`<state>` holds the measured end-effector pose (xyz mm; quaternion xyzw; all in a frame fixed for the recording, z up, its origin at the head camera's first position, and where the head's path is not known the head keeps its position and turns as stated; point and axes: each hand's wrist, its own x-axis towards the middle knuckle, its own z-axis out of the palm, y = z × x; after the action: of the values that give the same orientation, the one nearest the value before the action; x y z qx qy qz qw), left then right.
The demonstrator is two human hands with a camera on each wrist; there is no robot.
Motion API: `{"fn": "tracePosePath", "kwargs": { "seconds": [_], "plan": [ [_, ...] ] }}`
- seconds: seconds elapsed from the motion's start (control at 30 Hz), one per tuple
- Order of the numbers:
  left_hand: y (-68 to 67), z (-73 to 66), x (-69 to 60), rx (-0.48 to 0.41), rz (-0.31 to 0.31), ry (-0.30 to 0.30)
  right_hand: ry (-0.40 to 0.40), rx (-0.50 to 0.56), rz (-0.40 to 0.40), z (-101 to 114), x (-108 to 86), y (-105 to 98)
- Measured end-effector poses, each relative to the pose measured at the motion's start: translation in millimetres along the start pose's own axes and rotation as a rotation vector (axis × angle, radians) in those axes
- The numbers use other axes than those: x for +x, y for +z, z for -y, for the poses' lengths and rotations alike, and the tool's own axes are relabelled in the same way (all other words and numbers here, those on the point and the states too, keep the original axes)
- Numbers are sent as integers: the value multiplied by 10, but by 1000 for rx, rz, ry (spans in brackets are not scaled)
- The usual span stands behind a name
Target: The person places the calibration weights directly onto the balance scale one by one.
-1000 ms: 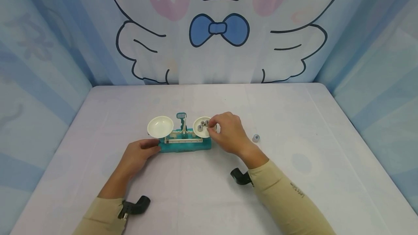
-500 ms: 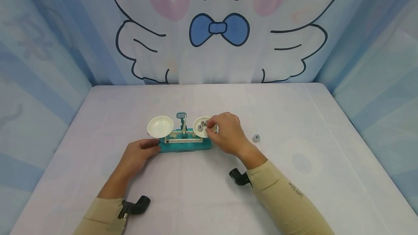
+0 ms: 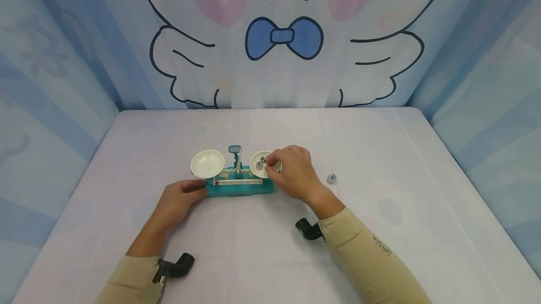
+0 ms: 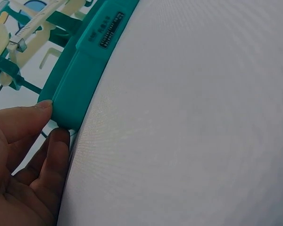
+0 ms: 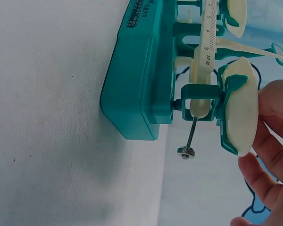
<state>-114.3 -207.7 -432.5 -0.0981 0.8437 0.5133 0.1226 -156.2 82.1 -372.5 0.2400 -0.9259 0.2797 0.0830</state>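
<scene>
The right hand (image 3: 296,172) has edged slightly left over the pan (image 3: 264,173), putting its work nearer the weights (image 3: 259,165) there; thumb and forefinger curl close (whether they pinch one, the view cannot tell). The left hand (image 3: 179,200) pinches the end of the scale (image 3: 240,190); a loose weight (image 3: 331,179) sits right of the right hand.

Balance base (image 5: 129,89) made of smooth plastic; pan (image 3: 207,164) finished glossy; adjusting nut (image 5: 186,152), shiny metal; tabletop (image 3: 253,257) covered in matt cloth.
</scene>
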Motion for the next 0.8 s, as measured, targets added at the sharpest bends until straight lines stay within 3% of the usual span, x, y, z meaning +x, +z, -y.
{"fn": "tracePosePath", "kwargs": {
  "seconds": [0.8],
  "plan": [
    [-8,1,5,-3,0,2,40,-29,41,57,29,-8]
  ]
}}
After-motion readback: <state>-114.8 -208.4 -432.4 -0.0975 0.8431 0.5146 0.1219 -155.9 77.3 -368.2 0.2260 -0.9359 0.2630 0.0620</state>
